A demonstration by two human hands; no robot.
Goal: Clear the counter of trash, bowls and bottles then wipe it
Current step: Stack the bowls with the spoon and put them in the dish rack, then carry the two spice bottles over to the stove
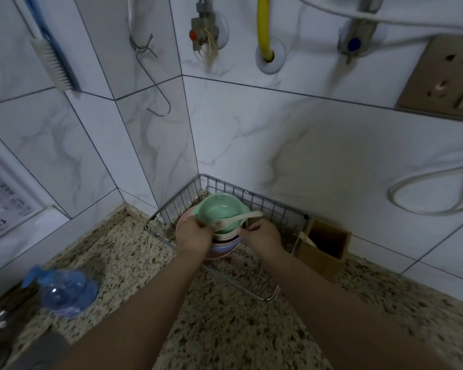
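Note:
A stack of bowls sits inside a wire rack (171,209) in the counter's corner. The top bowl is green (218,209), with a cream spoon (238,218) lying across it. Below it are pale bowls, a blue one and a pink plate (183,222). My left hand (194,235) grips the left side of the stack. My right hand (261,233) grips the right side. A clear blue plastic bottle (67,292) lies on the speckled counter (225,329) at the left.
A brown open box (324,249) stands right of the rack against the tiled wall. A brush (55,62) and a wire hook (155,84) hang on the wall. A socket (441,78) and a white cable (433,193) are at the right. Dark utensils lie at the lower left.

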